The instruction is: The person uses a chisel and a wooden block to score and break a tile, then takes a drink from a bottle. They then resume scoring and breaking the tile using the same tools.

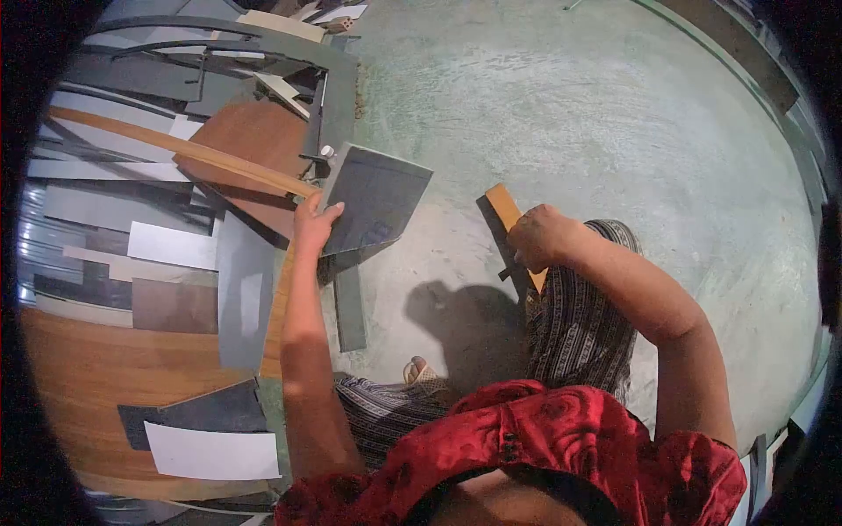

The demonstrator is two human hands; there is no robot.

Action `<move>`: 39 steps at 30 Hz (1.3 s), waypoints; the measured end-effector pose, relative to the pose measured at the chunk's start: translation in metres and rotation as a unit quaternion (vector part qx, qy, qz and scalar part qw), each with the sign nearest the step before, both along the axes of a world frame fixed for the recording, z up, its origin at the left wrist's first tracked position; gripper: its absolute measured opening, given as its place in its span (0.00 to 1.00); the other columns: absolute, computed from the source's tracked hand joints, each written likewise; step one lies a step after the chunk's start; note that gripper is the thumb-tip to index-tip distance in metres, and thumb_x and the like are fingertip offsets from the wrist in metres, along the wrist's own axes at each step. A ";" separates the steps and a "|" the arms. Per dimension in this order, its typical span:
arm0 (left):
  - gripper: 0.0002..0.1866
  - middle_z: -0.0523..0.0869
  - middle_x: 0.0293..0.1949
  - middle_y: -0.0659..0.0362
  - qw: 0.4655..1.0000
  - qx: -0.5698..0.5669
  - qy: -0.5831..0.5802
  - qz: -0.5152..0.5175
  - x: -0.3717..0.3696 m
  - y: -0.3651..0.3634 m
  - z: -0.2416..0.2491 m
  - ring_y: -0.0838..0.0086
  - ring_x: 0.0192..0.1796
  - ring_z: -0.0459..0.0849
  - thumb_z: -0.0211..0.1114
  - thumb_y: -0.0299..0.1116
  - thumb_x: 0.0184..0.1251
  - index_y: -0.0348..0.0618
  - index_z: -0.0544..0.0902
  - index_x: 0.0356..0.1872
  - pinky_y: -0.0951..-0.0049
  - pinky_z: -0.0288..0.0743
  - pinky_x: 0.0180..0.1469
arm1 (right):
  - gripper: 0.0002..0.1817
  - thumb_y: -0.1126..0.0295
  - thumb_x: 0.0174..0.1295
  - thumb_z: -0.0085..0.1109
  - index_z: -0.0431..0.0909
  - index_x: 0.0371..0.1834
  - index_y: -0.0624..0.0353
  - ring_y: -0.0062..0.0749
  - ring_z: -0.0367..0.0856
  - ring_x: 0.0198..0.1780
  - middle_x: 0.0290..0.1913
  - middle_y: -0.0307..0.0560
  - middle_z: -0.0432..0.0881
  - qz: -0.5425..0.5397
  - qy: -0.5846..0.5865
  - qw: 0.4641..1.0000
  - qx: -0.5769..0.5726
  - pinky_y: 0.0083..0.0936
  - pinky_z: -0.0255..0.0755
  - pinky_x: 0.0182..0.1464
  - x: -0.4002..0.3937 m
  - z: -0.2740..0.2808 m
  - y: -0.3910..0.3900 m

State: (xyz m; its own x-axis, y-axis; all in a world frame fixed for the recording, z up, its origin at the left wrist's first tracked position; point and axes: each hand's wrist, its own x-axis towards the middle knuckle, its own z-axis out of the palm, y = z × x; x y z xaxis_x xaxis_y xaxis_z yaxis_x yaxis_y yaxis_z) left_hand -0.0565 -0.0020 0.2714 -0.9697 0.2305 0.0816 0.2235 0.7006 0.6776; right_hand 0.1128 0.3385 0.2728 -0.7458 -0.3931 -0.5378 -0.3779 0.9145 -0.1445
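Note:
My left hand (314, 224) is closed at the left edge of a dark grey panel (375, 197), with the thumb over its face and some fingers hidden. The panel is tilted, with one cut-off corner. Right by those fingers ends a long wooden strip (184, 149), which runs back across the pile of boards. My right hand (542, 238) is wrapped round a narrow orange-brown wooden piece (503, 207) with a dark side, beside my right knee. A small dark part (504, 274) sticks out below that hand.
On the left lie stacked boards and offcuts: a reddish-brown board (250, 145), a white sheet (213, 451) and a wood-grain panel (123, 359). A dark metal frame (320, 96) edges the pile. A grey-green strip (349, 307) lies on the smooth greenish floor (570, 105).

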 end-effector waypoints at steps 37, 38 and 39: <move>0.24 0.77 0.44 0.59 0.959 -0.203 0.120 -0.155 0.188 -0.043 -0.057 0.64 0.51 0.73 0.60 0.21 0.36 0.44 0.78 0.43 0.64 0.61 0.52 | 0.10 0.65 0.44 0.59 0.83 0.28 0.58 0.42 0.84 0.35 0.30 0.52 0.84 0.035 0.038 0.999 -0.007 0.35 0.77 0.37 0.005 -0.002 -0.015; 0.24 0.77 0.44 0.59 0.960 -0.203 0.118 -0.152 0.191 -0.043 -0.061 0.64 0.51 0.73 0.60 0.21 0.36 0.44 0.78 0.43 0.64 0.61 0.52 | 0.10 0.65 0.44 0.59 0.83 0.28 0.58 0.42 0.84 0.35 0.30 0.52 0.84 0.038 0.036 0.999 -0.007 0.35 0.77 0.37 0.005 -0.003 -0.016; 0.25 0.76 0.43 0.60 0.959 -0.197 0.126 -0.162 0.194 -0.044 -0.066 0.64 0.51 0.72 0.59 0.20 0.34 0.44 0.78 0.43 0.64 0.60 0.52 | 0.11 0.64 0.44 0.60 0.83 0.28 0.58 0.42 0.84 0.35 0.30 0.52 0.84 0.035 0.031 0.999 -0.008 0.35 0.77 0.36 0.005 -0.004 -0.017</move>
State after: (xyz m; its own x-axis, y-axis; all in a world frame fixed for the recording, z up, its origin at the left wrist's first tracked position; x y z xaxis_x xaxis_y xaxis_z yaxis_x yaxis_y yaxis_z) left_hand 0.1372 -0.0459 0.2055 -0.8028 0.5774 0.1487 0.5946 0.7570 0.2709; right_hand 0.1173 0.3218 0.2691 -0.7477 -0.4533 -0.4853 -0.4494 0.8834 -0.1327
